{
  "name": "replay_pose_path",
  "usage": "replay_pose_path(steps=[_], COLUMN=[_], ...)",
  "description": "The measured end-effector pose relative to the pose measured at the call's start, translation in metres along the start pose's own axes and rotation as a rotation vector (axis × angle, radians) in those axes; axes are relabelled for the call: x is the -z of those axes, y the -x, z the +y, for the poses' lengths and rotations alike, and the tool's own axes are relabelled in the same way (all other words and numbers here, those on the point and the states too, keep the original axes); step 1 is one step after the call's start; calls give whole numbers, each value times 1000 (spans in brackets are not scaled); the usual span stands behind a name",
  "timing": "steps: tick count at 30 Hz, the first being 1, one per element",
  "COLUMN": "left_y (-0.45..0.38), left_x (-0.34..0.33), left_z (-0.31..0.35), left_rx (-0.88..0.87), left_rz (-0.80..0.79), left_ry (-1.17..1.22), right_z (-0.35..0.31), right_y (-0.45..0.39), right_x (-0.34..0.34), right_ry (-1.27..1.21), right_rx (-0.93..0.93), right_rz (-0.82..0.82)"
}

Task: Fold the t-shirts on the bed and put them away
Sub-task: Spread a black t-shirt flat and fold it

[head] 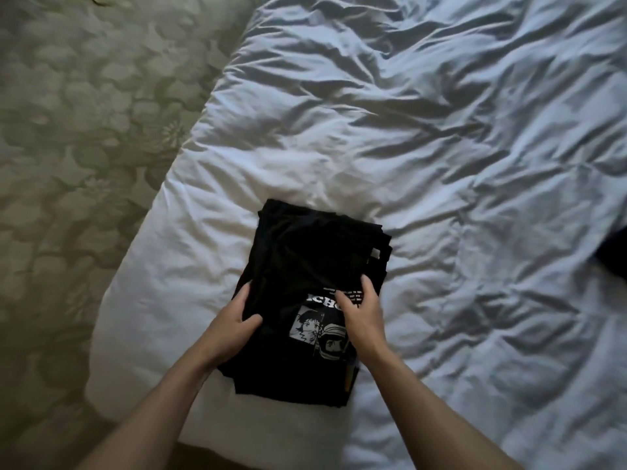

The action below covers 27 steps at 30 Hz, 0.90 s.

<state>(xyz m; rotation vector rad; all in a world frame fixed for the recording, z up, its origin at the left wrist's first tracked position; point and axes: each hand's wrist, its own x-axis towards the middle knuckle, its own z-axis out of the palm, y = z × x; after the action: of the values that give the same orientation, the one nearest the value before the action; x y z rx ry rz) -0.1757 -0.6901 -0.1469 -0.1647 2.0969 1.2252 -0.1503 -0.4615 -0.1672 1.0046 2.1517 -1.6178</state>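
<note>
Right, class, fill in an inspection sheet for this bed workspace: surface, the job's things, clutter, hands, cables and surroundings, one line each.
Surface: rumpled white duvet across the bed, creased all over.
Job's things: folded black t-shirts in a stack near the duvet's near-left corner, a white comic print facing up on the top one.
Clutter: a dark item at the right edge, cut off, cannot tell what it is.
Hands: left hand grips the stack's left edge; right hand grips its right side, fingers curled on the fabric.
Cables: nothing seen.
Surroundings: patterned green-grey covering left of the duvet.
</note>
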Motion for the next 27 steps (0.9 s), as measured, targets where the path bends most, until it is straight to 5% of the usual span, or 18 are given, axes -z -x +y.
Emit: replay_pose_path(steps=[5,12,17,22,27], left_y=[-23,-107,-105,-115,-128], left_x=[-5,-19,-18,-13,-11], left_z=[36,71,64,56,77], left_rx=[42,-39,-260,-83,-163], left_rz=[347,394,477,417,388], left_ry=[8,-292,-101,29,-70], right_z=[-11,-33,-28,-17,-20], right_y=[-12,-59,-62,-61,-67], right_x=[3,7,7,4,7], right_ry=[-90,-198,-257,-214,-197], right_rx=[37,126,235,180,220], right_rz=[129,195,199,83,70])
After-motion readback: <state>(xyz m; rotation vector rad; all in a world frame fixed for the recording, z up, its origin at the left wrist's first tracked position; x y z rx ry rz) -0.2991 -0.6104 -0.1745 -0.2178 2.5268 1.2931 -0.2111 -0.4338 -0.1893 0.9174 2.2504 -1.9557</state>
